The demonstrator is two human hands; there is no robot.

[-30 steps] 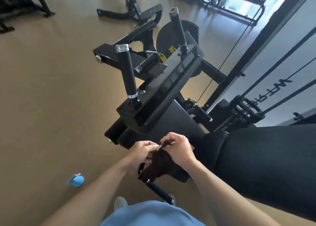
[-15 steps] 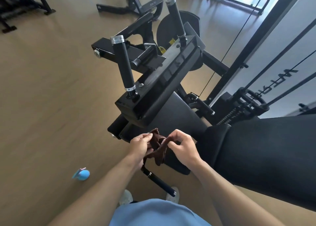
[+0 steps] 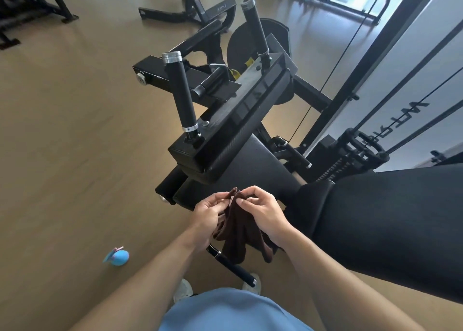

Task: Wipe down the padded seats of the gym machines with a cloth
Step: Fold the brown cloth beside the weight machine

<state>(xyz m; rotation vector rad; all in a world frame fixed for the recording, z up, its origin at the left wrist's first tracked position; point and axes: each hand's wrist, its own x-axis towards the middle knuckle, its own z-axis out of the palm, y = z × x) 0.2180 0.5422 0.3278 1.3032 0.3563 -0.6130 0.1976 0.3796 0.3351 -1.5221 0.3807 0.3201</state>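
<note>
Got my left hand (image 3: 209, 211) and right hand (image 3: 260, 209) both pinching the brown cloth's (image 3: 238, 233) top edge, letting it hang to fold before hitting the seat pad (image 3: 253, 166).

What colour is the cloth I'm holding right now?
Dark brown; the cloth shows best in the head view, pinched by both hands.

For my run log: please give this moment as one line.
phase: preparing cloth | left hand: pinches cloth | right hand: pinches cloth | seat: not touched
</note>
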